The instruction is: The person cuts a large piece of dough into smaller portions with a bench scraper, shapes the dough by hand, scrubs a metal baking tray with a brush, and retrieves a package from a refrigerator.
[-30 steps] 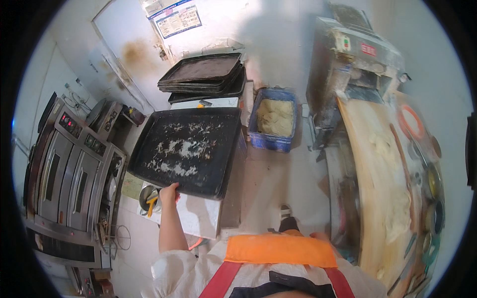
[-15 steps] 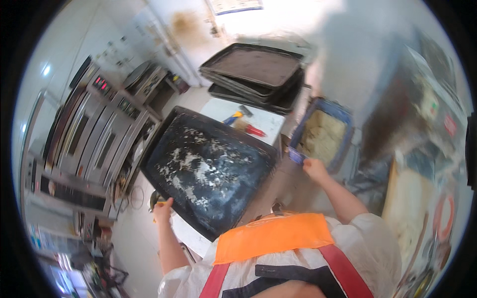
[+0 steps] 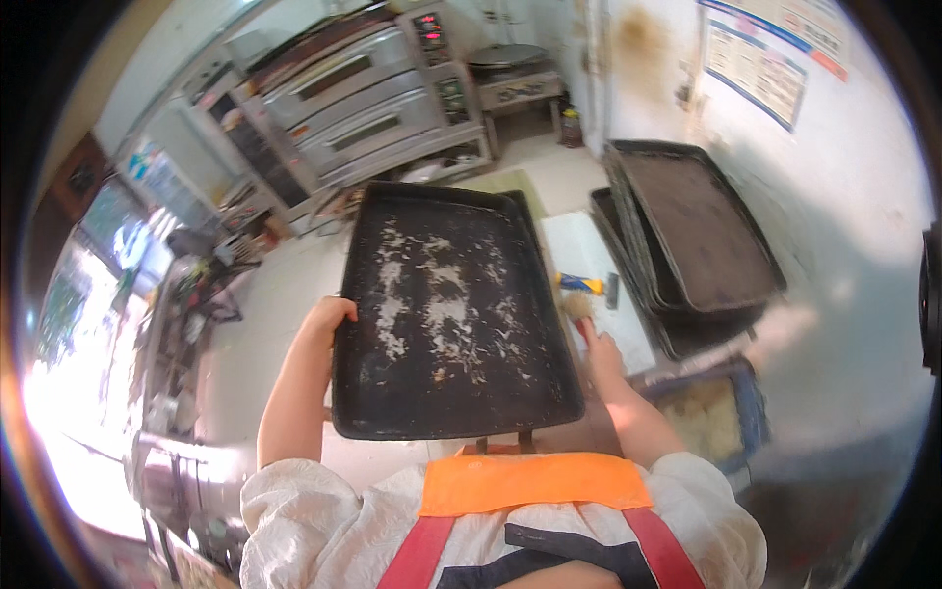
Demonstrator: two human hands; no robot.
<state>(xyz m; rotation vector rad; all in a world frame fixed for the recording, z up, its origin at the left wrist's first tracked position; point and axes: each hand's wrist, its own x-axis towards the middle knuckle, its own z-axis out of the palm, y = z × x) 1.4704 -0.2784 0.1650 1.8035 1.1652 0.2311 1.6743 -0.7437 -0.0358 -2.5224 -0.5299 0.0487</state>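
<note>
A dark baking tray (image 3: 535,314), its inside marked with pale flaky residue, lies in front of me. My left hand (image 3: 332,319) is closed on its left rim, the thumb over the edge. To the right of the tray, my right hand (image 3: 602,355) is closed round the red handle of a brush (image 3: 585,326) with pale bristles. Just beyond the brush is a scraper (image 3: 579,284) with a yellow and blue handle and a grey blade. Both tools are over a white tabletop (image 3: 628,329).
Several dark trays (image 3: 702,226) are stacked at the right. A blue bin (image 3: 754,412) with pale contents stands below them. A steel deck oven (image 3: 363,103) is at the far left, beside a low stand with a round plate (image 3: 507,56). Papers (image 3: 756,69) hang on the wall.
The view has turned left. My right hand has gone from beside the blue bin, where it held a small bluish thing, to the brush handle. My left hand has moved up the tray's rim.
</note>
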